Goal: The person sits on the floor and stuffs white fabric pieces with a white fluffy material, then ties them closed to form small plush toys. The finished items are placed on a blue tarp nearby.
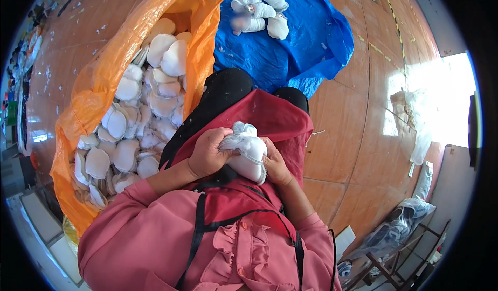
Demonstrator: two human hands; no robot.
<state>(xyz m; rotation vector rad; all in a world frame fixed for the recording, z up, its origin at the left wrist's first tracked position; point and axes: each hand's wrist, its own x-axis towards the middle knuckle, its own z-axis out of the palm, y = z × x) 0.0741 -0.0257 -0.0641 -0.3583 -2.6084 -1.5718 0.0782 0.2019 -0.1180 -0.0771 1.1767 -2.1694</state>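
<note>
Above my lap I hold a white padded fabric bundle, rounded below with loose, fluffy cloth at its top. My left hand is closed on its upper left side, the thumb pressed into the cloth. On the opposite edge, the fingers of my right hand pinch the bundle; some of them are hidden behind it. To my left, an orange woven bag lies wide open, filled with many flat white oval pads. Several similar white bundles rest in a group on a blue sheet beyond my knees.
A red apron covers my lap. Brown tiled floor stretches to the right, with a clear plastic bag beside a wooden frame near the wall. At the far left lie assorted items.
</note>
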